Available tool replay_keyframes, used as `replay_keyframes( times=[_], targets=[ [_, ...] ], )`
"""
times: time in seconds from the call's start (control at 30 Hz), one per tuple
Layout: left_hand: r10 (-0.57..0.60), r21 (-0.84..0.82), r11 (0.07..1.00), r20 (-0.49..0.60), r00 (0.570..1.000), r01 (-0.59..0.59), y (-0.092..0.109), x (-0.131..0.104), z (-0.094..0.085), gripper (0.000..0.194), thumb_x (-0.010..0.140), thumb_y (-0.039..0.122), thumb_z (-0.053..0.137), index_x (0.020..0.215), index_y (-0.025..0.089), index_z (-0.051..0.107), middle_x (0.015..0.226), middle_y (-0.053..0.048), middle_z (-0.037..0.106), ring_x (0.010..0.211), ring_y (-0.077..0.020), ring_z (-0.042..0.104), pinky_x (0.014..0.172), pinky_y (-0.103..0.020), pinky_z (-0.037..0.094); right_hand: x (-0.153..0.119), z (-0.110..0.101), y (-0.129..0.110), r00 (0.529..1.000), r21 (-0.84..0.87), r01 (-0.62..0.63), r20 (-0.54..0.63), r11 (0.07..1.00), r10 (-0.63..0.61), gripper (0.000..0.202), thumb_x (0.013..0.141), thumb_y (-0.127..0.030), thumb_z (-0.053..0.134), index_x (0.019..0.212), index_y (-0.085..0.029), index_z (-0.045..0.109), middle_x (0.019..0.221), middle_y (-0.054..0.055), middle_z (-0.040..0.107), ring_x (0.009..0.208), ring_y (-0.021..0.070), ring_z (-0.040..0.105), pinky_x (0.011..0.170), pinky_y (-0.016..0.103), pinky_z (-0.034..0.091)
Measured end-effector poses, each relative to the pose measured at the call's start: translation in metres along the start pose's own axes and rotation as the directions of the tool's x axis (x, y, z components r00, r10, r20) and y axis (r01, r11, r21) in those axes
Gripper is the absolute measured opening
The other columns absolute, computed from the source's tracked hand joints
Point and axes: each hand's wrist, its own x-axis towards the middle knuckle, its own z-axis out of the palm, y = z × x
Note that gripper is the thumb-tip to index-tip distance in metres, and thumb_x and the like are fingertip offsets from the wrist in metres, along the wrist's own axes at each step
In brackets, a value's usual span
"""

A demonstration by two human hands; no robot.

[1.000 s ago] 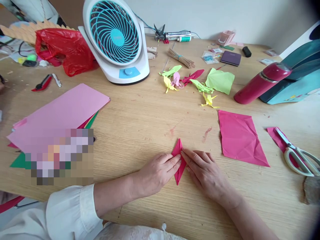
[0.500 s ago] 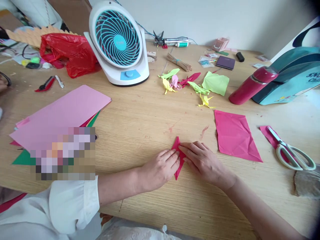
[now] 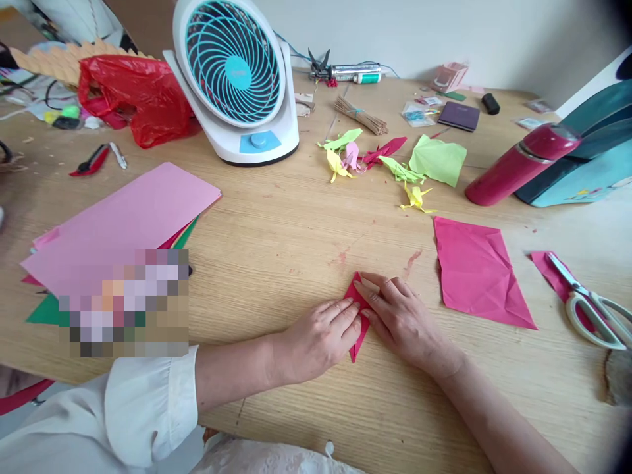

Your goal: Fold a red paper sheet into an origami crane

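A small folded piece of deep pink paper (image 3: 359, 343) lies on the wooden table, partly covered by both hands. My left hand (image 3: 323, 334) presses on its middle and lower part with the fingers together. My right hand (image 3: 402, 319) is at its upper right edge, fingers bent together on the paper near the top point. To the right lies a creased deep pink sheet (image 3: 476, 273), touched by neither hand. Folded paper figures, such as a yellow one (image 3: 416, 197) and a red one (image 3: 386, 152), lie beyond the hands beside a light green sheet (image 3: 437, 160).
Scissors (image 3: 592, 309) lie on a pink scrap at the right. Behind are a red bottle (image 3: 523, 164) and a teal bag (image 3: 592, 158). A fan (image 3: 237, 79) and red plastic bag (image 3: 138, 99) stand at the back left. Pink sheets (image 3: 128, 217) lie at the left.
The view has shifted slightly, so the objects on the right appear farther right. The fingers of my right hand have moved up to the top of the folded paper, where its upper part looks different.
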Motion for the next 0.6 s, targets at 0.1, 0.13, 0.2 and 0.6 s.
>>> replay_keyframes(
  times=[0.1, 0.13, 0.2, 0.6],
  targets=[
    [0.004, -0.002, 1.0, 0.011, 1.0, -0.004, 0.0, 0.0, 0.0, 0.027, 0.097, 0.015, 0.047, 0.117, 0.005, 0.063, 0.124, -0.02, 0.068, 0.119, -0.026, 0.064, 0.107, -0.039, 0.05, 0.001, 0.001, 0.0, 1.0, 0.01, -0.008, -0.002, 1.0, 0.008, 0.042, 0.102, -0.027, 0.046, 0.14, -0.012, 0.055, 0.139, 0.021, 0.056, 0.116, 0.0295, 0.057, 0.096, 0.05, 0.053],
    [0.004, -0.002, 1.0, 0.014, 1.0, -0.004, 0.0, -0.001, 0.0, 0.027, 0.098, 0.015, 0.047, 0.117, 0.005, 0.063, 0.125, -0.019, 0.067, 0.12, -0.0259, 0.063, 0.107, -0.039, 0.05, 0.001, 0.001, 0.001, 1.0, 0.017, -0.003, -0.001, 1.0, 0.003, 0.042, 0.102, -0.027, 0.046, 0.14, -0.012, 0.054, 0.139, 0.02, 0.056, 0.117, 0.0295, 0.057, 0.097, 0.05, 0.052],
    [0.006, 0.005, 1.0, 0.017, 1.0, -0.006, 0.0, -0.001, 0.0, 0.028, 0.098, 0.015, 0.046, 0.117, 0.006, 0.064, 0.125, -0.019, 0.067, 0.12, -0.0259, 0.063, 0.106, -0.039, 0.051, -0.001, 0.001, 0.002, 1.0, 0.031, 0.01, -0.002, 0.999, -0.01, 0.043, 0.102, -0.026, 0.046, 0.142, -0.012, 0.052, 0.142, 0.021, 0.054, 0.121, 0.0298, 0.055, 0.1, 0.05, 0.05],
    [-0.138, -0.303, 0.943, 0.017, 0.99, 0.136, -0.018, 0.008, -0.002, 0.026, 0.099, 0.013, 0.047, 0.116, 0.014, 0.066, 0.114, -0.008, 0.071, 0.108, -0.0182, 0.065, 0.098, -0.035, 0.054, -0.027, -0.018, -0.007, 0.99, 0.178, -0.03, -0.133, 0.984, 0.054, 0.038, 0.1, -0.015, 0.046, 0.135, -0.022, 0.057, 0.121, 0.013, 0.064, 0.109, 0.0252, 0.064, 0.091, 0.043, 0.055]
  ],
)
